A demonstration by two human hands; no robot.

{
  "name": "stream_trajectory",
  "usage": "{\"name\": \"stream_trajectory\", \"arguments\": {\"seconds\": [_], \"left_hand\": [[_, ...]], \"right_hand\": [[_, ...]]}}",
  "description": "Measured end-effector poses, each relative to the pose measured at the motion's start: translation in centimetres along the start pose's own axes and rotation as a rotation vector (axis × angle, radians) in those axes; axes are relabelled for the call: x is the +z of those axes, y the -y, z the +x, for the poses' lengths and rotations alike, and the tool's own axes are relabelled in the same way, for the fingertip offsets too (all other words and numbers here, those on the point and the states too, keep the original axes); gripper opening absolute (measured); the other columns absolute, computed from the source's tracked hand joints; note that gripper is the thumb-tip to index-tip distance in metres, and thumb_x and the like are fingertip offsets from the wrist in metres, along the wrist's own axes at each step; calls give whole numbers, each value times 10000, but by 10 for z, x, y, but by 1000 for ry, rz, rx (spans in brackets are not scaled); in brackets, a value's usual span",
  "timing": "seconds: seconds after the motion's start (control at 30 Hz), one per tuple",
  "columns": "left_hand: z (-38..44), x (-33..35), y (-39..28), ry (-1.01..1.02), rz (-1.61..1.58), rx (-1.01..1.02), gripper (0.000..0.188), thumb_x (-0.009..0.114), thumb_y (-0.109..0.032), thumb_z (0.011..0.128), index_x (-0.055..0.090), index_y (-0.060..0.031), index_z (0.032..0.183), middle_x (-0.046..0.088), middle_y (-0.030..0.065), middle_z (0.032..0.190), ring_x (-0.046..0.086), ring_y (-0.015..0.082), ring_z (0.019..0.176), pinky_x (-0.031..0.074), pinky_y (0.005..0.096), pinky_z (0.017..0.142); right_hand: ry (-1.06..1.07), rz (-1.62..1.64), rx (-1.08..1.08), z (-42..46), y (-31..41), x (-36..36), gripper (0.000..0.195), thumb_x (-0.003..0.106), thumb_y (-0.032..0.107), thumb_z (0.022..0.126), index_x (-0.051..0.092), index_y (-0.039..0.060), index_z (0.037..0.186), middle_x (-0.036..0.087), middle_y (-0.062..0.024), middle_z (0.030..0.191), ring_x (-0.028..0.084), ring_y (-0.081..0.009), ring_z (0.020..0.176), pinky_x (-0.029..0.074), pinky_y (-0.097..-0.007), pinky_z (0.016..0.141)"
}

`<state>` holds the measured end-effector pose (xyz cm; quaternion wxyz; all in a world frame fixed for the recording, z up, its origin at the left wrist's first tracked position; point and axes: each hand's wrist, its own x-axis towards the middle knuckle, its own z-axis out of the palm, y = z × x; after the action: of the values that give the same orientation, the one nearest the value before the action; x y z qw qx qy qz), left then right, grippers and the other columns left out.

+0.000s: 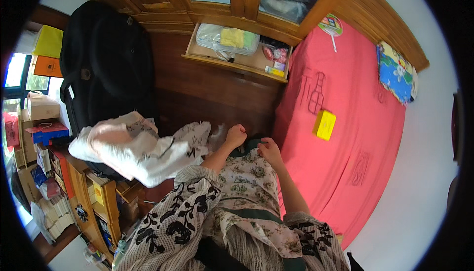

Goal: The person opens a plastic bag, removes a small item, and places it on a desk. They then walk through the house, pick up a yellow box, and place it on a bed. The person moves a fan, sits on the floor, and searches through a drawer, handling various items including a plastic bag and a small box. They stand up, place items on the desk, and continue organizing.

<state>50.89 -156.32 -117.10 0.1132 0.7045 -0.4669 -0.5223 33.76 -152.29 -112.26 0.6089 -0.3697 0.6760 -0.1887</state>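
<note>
A floral cloth with green trim (247,178) spreads in front of my body, between my forearms. At its far left edge, my left hand (236,136) has curled fingers; whether they pinch the cloth is hidden. My right hand (270,150) has its thumb and fingers bent together on the green-edged border at the far right. Left of my left hand lies a rumpled, blurred heap of white and pale pink patterned cloth (148,152); what holds it up is hidden.
Ahead, a wooden drawer (237,65) stands pulled out below a glass-fronted cabinet, holding a clear zip bag (207,35). A large black case (107,59) stands left. On the right, a pink-covered bed (340,85) bears a yellow box (326,125) and a hand fan (330,26).
</note>
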Motion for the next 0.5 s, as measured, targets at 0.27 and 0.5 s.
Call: {"name": "stream_trajectory", "arguments": {"seconds": [0.27,0.5], "left_hand": [[182,-34,-4,-210,-41,-83,159,612,-85,665,627,-35,816,638,140,766,618,284,759,493,360,691],[382,-77,48,-523,-6,37,130,585,-41,712,622,-12,833,620,166,747,615,285,730,480,346,658]], "right_hand": [[16,-330,-199,234,66,-16,286,585,189,811,529,-16,1001,617,-129,749,613,-185,659,480,-298,615],[-28,-525,-452,483,73,-10,278,568,212,798,568,19,998,627,-163,901,608,-304,840,476,-369,747]]}}
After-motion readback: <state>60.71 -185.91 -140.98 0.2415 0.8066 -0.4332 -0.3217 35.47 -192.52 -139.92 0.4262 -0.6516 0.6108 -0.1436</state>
